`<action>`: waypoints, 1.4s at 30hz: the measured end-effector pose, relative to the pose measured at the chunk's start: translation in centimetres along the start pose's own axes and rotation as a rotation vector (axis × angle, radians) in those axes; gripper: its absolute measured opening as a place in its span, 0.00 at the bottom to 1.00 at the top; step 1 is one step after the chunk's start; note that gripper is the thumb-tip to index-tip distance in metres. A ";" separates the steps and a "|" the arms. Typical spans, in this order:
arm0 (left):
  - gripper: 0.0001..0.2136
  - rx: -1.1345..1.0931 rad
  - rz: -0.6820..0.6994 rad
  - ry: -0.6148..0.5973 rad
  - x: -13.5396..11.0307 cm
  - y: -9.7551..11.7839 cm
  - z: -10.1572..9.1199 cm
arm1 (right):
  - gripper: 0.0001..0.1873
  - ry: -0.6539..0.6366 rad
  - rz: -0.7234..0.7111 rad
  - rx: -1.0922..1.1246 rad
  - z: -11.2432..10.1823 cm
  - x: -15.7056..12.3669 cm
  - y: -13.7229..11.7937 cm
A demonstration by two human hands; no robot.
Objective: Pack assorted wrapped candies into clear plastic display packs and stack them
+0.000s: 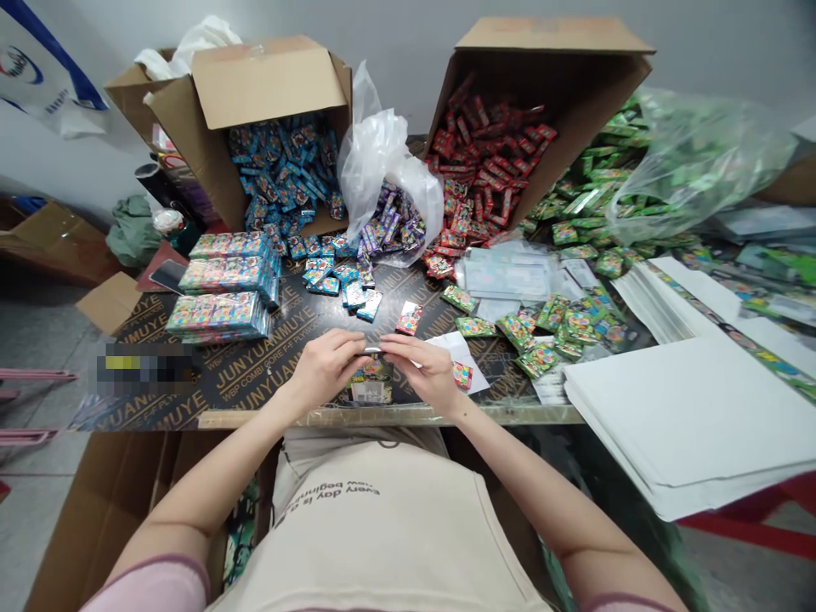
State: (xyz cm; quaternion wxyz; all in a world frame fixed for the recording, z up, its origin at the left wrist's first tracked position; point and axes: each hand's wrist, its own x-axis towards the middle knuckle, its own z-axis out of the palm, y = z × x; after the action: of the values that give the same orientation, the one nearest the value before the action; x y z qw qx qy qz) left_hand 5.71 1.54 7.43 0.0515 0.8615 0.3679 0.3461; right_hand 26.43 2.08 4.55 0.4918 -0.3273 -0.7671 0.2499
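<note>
My left hand [326, 365] and my right hand [426, 367] meet at the table's front edge, both pinched on the top of a clear bag of small colourful packets [371, 382] held upright between them. A loose red packet [409, 318] lies just beyond my fingers. Another small red packet [462, 375] rests on a white paper slip beside my right hand. Blue packets [344, 285] are scattered a little farther back, and green packets [535, 336] lie to the right.
A tipped box of blue packets [280, 170] sits back left and a tipped box of red packets [490, 153] back right. A plastic bag of purple packets [388, 212] lies between them. Stacked filled bags [223, 289] stand left. White sheets [688, 416] lie right. An open carton [95, 510] sits below the table.
</note>
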 end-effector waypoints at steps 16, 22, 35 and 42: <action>0.33 -0.006 -0.891 0.229 -11.0 -7.1 1.8 | 0.29 -0.290 0.209 -0.485 8.5 7.5 13.9; 0.28 -0.263 -0.899 0.209 -7.8 -7.1 1.6 | 0.15 -0.165 0.267 -0.243 6.8 7.8 10.2; 0.16 -1.164 -1.087 0.029 -1.8 -2.7 6.3 | 0.49 -0.353 0.072 -0.206 1.0 1.8 3.3; 0.33 -0.346 -0.623 -0.220 -4.2 -6.0 6.0 | 0.35 -0.131 0.108 -0.409 1.0 -0.6 6.1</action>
State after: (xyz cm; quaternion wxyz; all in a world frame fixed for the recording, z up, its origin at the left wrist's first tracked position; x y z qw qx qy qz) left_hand 3.82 4.06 -1.49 0.3386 0.7188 0.5409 0.2759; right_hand 27.28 5.57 -0.51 0.3500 -0.4441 -0.8135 0.1357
